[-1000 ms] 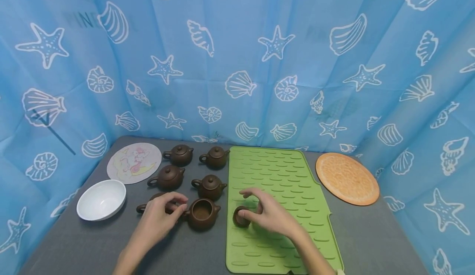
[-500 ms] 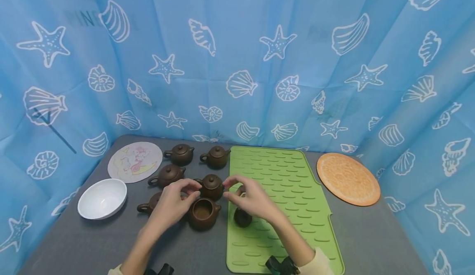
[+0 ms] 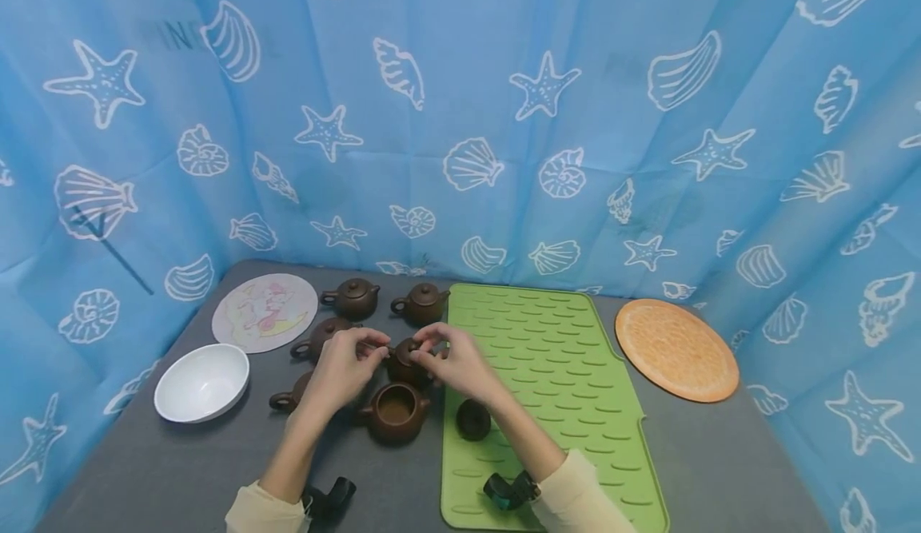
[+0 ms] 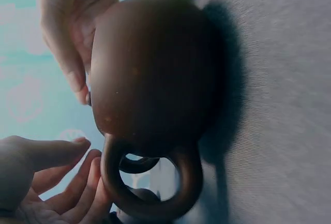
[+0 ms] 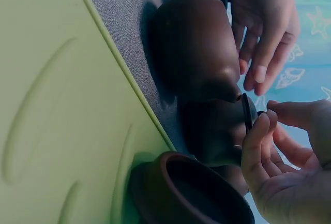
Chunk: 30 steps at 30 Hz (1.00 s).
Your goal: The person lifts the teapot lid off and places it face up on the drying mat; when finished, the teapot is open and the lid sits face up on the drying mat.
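Observation:
My right hand pinches the knob of a lid at the top of a small brown teapot. Whether the lid still touches the rim is hard to tell. My left hand is at that teapot's handle side, thumb and fingers apart and loosely bent, with nothing visible between them. Nearer me stands a lidless teapot, its round handle large in the left wrist view. What looks like its lid, a small dark round piece, lies hollow side up on the green mat.
More lidded teapots stand behind and left: one, another, and two partly behind my left hand. A white bowl and a round picture mat lie left, an orange-slice mat right. A shell-patterned curtain encloses the table.
My right hand has left the dark round piece on the green mat and moved up and left to the teapot's lid knob. My left hand has moved right and away from me.

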Motion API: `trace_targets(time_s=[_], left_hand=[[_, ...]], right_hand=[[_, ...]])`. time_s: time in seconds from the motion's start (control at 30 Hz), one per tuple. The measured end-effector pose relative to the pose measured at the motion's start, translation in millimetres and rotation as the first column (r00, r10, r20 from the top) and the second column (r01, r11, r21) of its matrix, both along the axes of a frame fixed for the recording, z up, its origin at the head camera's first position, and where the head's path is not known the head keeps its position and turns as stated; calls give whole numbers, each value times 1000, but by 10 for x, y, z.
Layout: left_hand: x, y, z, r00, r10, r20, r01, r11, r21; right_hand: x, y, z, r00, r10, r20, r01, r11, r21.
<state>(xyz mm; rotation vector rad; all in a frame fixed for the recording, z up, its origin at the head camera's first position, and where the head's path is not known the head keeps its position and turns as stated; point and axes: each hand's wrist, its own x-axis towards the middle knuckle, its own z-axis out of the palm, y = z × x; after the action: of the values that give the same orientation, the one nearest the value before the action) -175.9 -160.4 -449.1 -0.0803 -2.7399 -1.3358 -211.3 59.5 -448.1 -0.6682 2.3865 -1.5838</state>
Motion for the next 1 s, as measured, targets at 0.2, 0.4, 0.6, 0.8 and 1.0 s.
trace_targets(time_s=[0.2, 0.4, 0.6, 0.8, 1.0], left_hand=[[-96, -34, -13, 998, 4, 62, -6, 1000, 20], [-135, -31, -48, 991, -11, 130, 4, 998, 55], [-155, -25, -68, 987, -5, 161, -9, 996, 86], [-172, -14, -93, 986, -5, 167, -10, 996, 87], [-178, -11, -103, 986, -12, 163, -2, 996, 86]], right_hand=[[-41, -58, -24, 1000, 3, -4, -3, 1000, 4], [-59, -57, -49, 1000, -14, -7, 14, 1000, 19], [-65, -58, -48, 1000, -15, -23, 16, 999, 46], [-62, -46, -22, 1000, -12, -27, 13, 999, 39], [-12, 8, 72, 999, -30, -30, 31, 999, 29]])
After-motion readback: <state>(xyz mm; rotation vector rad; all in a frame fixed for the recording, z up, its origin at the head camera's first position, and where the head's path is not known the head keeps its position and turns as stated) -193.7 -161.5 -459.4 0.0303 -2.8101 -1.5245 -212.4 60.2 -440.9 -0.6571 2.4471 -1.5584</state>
